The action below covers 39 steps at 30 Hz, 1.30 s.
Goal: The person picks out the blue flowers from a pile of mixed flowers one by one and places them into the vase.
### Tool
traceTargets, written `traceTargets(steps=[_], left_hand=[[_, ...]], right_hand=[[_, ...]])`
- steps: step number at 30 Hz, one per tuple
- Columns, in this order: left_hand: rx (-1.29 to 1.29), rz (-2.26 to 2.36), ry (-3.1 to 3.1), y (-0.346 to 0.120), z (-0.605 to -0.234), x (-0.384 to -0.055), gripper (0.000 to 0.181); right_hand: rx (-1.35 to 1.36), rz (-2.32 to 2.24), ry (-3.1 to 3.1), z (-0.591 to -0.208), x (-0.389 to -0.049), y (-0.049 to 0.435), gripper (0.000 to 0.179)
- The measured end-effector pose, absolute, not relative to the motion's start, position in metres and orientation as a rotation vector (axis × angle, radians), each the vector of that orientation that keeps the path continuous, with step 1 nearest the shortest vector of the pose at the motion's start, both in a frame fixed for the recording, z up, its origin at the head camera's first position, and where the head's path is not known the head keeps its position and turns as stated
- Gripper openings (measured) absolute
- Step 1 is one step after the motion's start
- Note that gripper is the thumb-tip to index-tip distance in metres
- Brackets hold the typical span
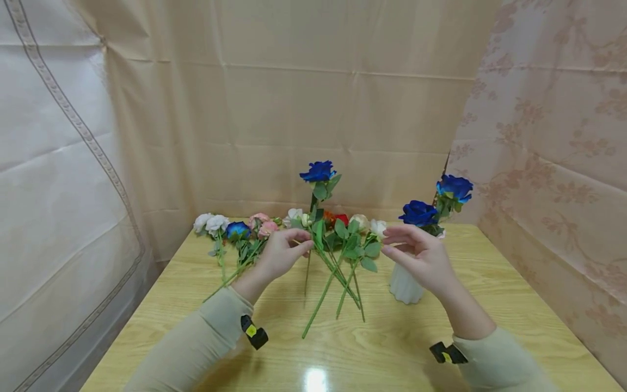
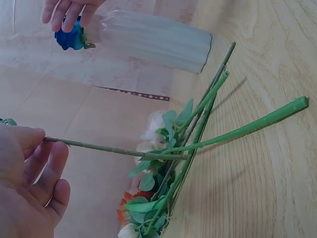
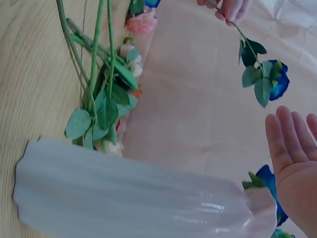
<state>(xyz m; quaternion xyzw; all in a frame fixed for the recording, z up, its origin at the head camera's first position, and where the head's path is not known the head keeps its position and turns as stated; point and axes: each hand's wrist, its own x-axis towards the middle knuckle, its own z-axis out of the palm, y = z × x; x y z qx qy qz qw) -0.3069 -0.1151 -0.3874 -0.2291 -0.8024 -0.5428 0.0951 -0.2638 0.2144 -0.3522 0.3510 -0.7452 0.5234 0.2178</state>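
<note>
My left hand [image 1: 286, 253] pinches the stem of a blue rose [image 1: 318, 171] between thumb and fingertips. The rose stands upright above the table, its bare stem [image 2: 99, 147] hanging below the fingers in the left wrist view. My right hand [image 1: 421, 256] is held in the air in front of a white ribbed vase [image 1: 407, 286], its fingers extended and nothing in them. In the right wrist view the palm [image 3: 302, 183] is beside the vase's rim. Two blue roses [image 1: 419, 213] rise from the vase, partly hidden behind the right hand.
Several artificial flowers lie along the table's back: white ones [image 1: 216, 224], pink ones [image 1: 267, 228], a blue rose [image 1: 238, 230] and a red bloom [image 1: 341, 219]. Green stems [image 1: 320, 299] point toward the front of the wooden table [image 1: 382, 354]. Curtains [image 1: 294, 109] hang behind and beside it.
</note>
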Motion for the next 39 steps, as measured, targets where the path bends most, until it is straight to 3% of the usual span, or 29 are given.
traceTargets(steps=[14, 39], left_hand=[[-0.679, -1.625, -2.384, -0.109, -0.390, -0.302, 0.014], [-0.740, -1.659, -2.339, -0.089, -0.401, -0.295, 0.013]], right_hand=[[0.991, 1.460, -2.096, -0.361, -0.277, 0.183, 0.045], [0.883, 1.463, -2.292, -0.371, -0.298, 0.155, 0.030]])
